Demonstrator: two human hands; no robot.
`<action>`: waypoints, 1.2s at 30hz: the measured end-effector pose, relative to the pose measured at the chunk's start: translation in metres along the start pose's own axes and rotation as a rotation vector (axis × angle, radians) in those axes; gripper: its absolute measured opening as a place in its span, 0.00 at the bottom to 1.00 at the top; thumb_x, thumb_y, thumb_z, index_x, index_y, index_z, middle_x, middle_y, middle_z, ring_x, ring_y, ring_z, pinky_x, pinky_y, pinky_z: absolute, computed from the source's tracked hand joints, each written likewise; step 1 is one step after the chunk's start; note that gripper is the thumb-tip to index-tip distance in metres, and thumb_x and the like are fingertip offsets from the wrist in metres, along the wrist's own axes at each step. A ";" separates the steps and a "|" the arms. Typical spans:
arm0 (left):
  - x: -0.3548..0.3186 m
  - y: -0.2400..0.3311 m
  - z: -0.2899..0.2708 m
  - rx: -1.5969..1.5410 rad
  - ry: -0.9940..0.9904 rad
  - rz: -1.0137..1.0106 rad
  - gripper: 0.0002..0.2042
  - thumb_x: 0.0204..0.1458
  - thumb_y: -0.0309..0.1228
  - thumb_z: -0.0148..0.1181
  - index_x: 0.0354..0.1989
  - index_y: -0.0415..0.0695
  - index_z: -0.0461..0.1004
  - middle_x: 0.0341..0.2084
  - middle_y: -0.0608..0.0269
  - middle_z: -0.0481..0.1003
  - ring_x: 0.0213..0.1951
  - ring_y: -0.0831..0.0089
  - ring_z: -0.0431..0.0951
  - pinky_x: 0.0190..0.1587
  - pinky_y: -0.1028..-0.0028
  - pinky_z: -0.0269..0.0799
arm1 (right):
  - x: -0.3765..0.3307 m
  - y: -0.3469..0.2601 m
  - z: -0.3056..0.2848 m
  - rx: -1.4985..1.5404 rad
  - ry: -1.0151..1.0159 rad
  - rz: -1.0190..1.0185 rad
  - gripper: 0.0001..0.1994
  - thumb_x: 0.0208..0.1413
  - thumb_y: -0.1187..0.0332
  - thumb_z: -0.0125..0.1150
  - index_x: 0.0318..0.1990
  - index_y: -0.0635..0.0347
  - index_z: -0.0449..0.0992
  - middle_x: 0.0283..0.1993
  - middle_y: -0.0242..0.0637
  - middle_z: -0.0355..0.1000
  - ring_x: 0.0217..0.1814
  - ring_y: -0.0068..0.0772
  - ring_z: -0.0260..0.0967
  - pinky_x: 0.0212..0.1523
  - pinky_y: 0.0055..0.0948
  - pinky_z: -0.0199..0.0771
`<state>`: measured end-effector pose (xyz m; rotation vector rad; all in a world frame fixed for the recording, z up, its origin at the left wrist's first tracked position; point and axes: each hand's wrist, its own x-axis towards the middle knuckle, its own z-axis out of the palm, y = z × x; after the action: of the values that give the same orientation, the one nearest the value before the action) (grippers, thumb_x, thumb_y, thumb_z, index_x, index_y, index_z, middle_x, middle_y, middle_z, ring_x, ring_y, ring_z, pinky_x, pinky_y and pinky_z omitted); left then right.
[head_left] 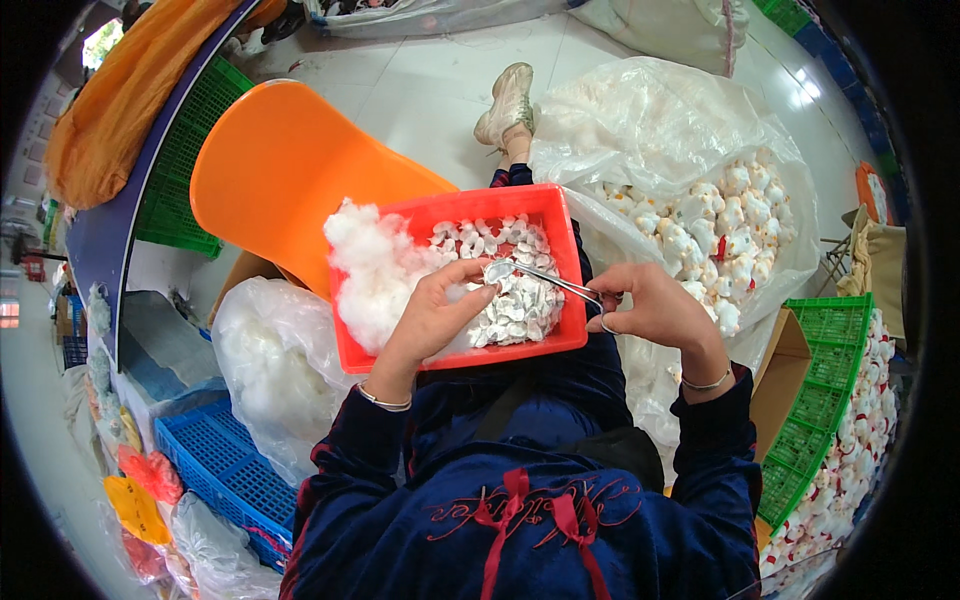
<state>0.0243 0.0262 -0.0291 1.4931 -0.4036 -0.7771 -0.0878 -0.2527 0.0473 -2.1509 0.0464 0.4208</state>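
A red plastic basin (572, 250) rests on my lap. Fluffy white stuffing (368, 262) fills its left side, and a pile of small white fabric pieces (520, 312) lies on the right. Above that pile, my left hand (440, 308) pinches a small white fabric piece (497, 271) between thumb and fingers. My right hand (652, 306) has its fingers in the handle loops of metal forceps (560, 283). The forceps' tips meet the small piece at my left fingertips; whether they are inside it is too small to tell.
An orange chair (290, 180) stands ahead on the left. To the right lies a large clear bag (640, 115) with many white stuffed toys (690, 235). A bag of stuffing (275, 350) and a blue crate (225, 460) are at left. A green crate (822, 375) is at right.
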 end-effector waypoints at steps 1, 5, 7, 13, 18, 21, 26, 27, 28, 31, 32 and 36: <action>-0.001 0.005 0.004 -0.006 0.036 0.001 0.14 0.60 0.25 0.59 0.52 0.34 0.76 0.43 0.60 0.81 0.46 0.77 0.78 0.54 0.75 0.72 | -0.001 0.001 0.002 0.008 0.010 -0.001 0.15 0.45 0.68 0.74 0.41 0.64 0.81 0.23 0.35 0.67 0.26 0.30 0.64 0.29 0.32 0.65; -0.002 0.010 0.019 -0.173 0.186 0.021 0.10 0.59 0.26 0.61 0.47 0.36 0.80 0.37 0.63 0.81 0.39 0.80 0.78 0.46 0.79 0.73 | -0.005 0.002 0.006 0.035 0.031 0.009 0.15 0.45 0.67 0.74 0.39 0.65 0.80 0.22 0.35 0.67 0.25 0.29 0.63 0.29 0.32 0.65; -0.002 0.008 0.024 -0.272 0.240 0.022 0.08 0.60 0.28 0.62 0.44 0.38 0.80 0.34 0.65 0.81 0.34 0.83 0.77 0.39 0.82 0.73 | -0.008 -0.001 0.008 0.063 0.023 0.038 0.15 0.44 0.67 0.74 0.39 0.65 0.80 0.23 0.35 0.68 0.26 0.31 0.64 0.30 0.32 0.65; 0.000 0.015 0.036 -0.394 0.349 -0.006 0.04 0.60 0.29 0.63 0.40 0.43 0.77 0.28 0.69 0.78 0.26 0.86 0.74 0.28 0.84 0.68 | -0.020 -0.003 0.018 -0.119 0.210 -0.068 0.17 0.44 0.68 0.72 0.44 0.62 0.80 0.32 0.35 0.73 0.39 0.39 0.69 0.42 0.37 0.68; -0.001 0.011 0.034 -0.358 0.310 0.002 0.07 0.61 0.29 0.64 0.42 0.39 0.80 0.31 0.67 0.80 0.29 0.86 0.75 0.32 0.84 0.69 | -0.025 -0.017 0.026 -0.376 0.241 -0.103 0.18 0.45 0.65 0.70 0.46 0.55 0.80 0.37 0.35 0.73 0.46 0.41 0.69 0.48 0.40 0.64; -0.002 0.016 0.037 -0.328 0.313 0.011 0.07 0.61 0.30 0.63 0.41 0.38 0.81 0.30 0.68 0.80 0.29 0.86 0.75 0.32 0.84 0.69 | -0.021 -0.009 0.031 -0.411 0.255 -0.071 0.17 0.46 0.63 0.69 0.45 0.54 0.81 0.36 0.35 0.73 0.45 0.42 0.69 0.46 0.40 0.63; -0.003 0.010 0.038 -0.308 0.293 -0.008 0.08 0.62 0.31 0.62 0.40 0.38 0.81 0.29 0.68 0.80 0.27 0.86 0.74 0.30 0.84 0.69 | -0.019 -0.011 0.032 -0.394 0.216 -0.061 0.17 0.46 0.64 0.69 0.45 0.55 0.80 0.37 0.36 0.73 0.45 0.42 0.69 0.46 0.41 0.63; -0.003 0.010 0.039 -0.289 0.303 -0.002 0.08 0.62 0.31 0.61 0.40 0.39 0.81 0.29 0.68 0.80 0.26 0.85 0.74 0.29 0.83 0.68 | -0.018 -0.010 0.032 -0.379 0.203 -0.061 0.17 0.45 0.64 0.70 0.45 0.56 0.80 0.37 0.36 0.73 0.46 0.43 0.68 0.47 0.41 0.64; -0.003 0.009 0.039 -0.302 0.301 0.004 0.08 0.62 0.31 0.62 0.40 0.39 0.81 0.29 0.68 0.80 0.26 0.85 0.74 0.29 0.83 0.68 | -0.018 -0.010 0.033 -0.373 0.233 -0.079 0.18 0.44 0.64 0.72 0.45 0.56 0.80 0.36 0.34 0.72 0.44 0.41 0.68 0.47 0.41 0.63; -0.003 0.009 0.038 -0.307 0.294 0.009 0.07 0.61 0.30 0.62 0.40 0.39 0.81 0.30 0.67 0.80 0.27 0.85 0.74 0.29 0.83 0.69 | -0.016 -0.007 0.038 -0.361 0.332 -0.135 0.21 0.41 0.64 0.76 0.45 0.56 0.80 0.35 0.31 0.71 0.42 0.38 0.68 0.48 0.40 0.63; -0.003 0.011 0.039 -0.287 0.291 0.000 0.07 0.61 0.30 0.62 0.40 0.39 0.81 0.30 0.68 0.80 0.27 0.85 0.74 0.29 0.83 0.69 | -0.015 -0.005 0.040 -0.362 0.372 -0.156 0.22 0.41 0.64 0.76 0.46 0.56 0.79 0.35 0.31 0.71 0.43 0.38 0.68 0.49 0.41 0.63; -0.007 0.018 0.039 -0.209 0.303 0.029 0.07 0.61 0.29 0.63 0.40 0.38 0.82 0.30 0.67 0.80 0.28 0.85 0.74 0.30 0.83 0.69 | -0.013 -0.005 0.041 -0.338 0.396 -0.185 0.24 0.41 0.63 0.77 0.48 0.57 0.78 0.38 0.31 0.72 0.45 0.40 0.68 0.51 0.41 0.62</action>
<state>-0.0031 0.0004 -0.0070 1.3771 -0.1116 -0.5408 -0.1107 -0.2182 0.0342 -2.5170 -0.0017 -0.1191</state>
